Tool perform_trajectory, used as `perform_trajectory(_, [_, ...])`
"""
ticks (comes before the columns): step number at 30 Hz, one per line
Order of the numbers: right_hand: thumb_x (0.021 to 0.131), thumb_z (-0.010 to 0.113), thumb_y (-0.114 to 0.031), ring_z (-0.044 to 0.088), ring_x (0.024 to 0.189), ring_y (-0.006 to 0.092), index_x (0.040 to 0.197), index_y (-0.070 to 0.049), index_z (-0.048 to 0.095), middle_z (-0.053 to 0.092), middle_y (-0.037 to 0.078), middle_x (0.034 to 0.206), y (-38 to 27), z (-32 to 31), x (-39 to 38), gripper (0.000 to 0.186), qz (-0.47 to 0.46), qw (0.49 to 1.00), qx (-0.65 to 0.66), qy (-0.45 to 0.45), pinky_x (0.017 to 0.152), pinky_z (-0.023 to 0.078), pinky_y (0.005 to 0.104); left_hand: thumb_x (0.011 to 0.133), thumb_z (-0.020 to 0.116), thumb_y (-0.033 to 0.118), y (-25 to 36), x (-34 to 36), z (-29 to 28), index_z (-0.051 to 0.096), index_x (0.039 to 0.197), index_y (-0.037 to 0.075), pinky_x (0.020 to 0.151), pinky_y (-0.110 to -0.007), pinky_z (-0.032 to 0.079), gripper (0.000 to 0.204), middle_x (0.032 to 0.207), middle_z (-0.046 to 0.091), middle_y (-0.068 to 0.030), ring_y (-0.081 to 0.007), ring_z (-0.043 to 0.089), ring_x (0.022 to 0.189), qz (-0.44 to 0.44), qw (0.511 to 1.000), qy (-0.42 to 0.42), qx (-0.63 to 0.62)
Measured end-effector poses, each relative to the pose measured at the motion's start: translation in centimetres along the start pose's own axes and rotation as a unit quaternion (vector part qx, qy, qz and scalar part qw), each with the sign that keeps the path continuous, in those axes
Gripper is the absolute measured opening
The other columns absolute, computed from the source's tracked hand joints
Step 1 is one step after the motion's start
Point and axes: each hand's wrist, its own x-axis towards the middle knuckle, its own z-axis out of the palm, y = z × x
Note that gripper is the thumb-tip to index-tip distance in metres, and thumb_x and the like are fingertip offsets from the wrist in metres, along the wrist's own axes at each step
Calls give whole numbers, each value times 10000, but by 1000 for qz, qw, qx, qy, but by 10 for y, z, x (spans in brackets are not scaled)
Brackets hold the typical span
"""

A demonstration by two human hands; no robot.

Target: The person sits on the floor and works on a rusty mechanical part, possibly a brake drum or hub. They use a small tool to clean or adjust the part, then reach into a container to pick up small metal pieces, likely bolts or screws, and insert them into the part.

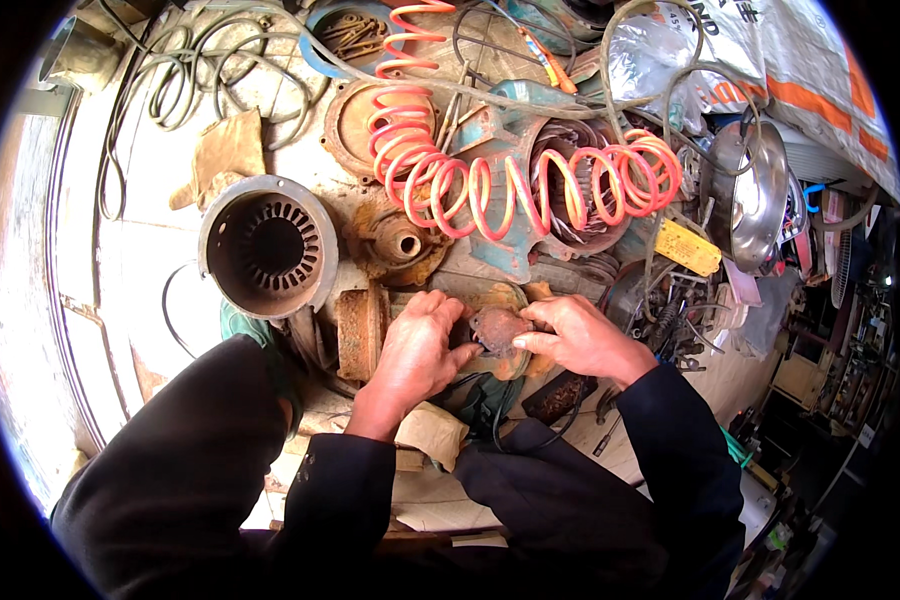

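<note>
A: Both hands meet low in the middle of the floor, right over a small rusty disc (pixel 497 328). The left hand (pixel 417 345) cups it from the side, fingers curled, fingertips touching its edge.

B: And the right hand (pixel 578 338) comes in from the other side, thumb and forefinger pinching the disc's rim. Neither hand is spread.

A: The disc sits on a larger rusty plate (pixel 510 362), just in front of the knees.

B: Just left of the left hand stands a rusty block (pixel 360 330). Beyond it, a round grey housing (pixel 268 245) lies mouth up, with slots inside.

A: Between that housing and the teal motor body (pixel 560 190) sits a rusty end cap (pixel 398 242).

B: An orange coiled hose (pixel 490 190) loops right across the motor body.

A: Far right, a shiny steel bowl (pixel 755 195) stands tilted, with a yellow tag (pixel 687 247) near it.

B: Grey cables (pixel 185 75) lie coiled at the upper left.
</note>
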Motion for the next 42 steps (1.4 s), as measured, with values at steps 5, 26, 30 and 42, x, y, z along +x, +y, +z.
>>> perform_trajectory(5, [974,724,-233,689,869,194,1151,99,684,732,184,934,22,4,-1,379,-6,996,90,-1,802,543,384,695,874,112,2,1,18,706,926,37,812,-463,511,295,882,662,-130,-361,621,891,5,998,64,0])
perform_trajectory(26, [985,709,-195,649,777,152,1072,82,697,719,129,874,23,9,-2,291,4,994,110,17,725,521,374,750,843,64,3,1,18,769,860,64,771,-404,512,132,825,685,-84,-307,630,844,34,995,94,-25])
perform_trajectory(30, [933,745,-256,697,972,468,1029,108,682,699,326,993,-5,1,-1,383,44,999,8,-7,824,540,497,738,822,75,-2,-3,23,763,850,77,761,-421,500,127,795,645,-88,-315,610,838,43,993,110,24])
perform_trajectory(42, [939,742,-288,655,896,472,1045,48,664,662,246,946,-12,14,-3,362,-78,982,-166,52,763,524,514,754,799,40,-3,1,-19,742,1002,48,863,-436,538,254,964,696,-138,-357,643,964,25,998,48,-40])
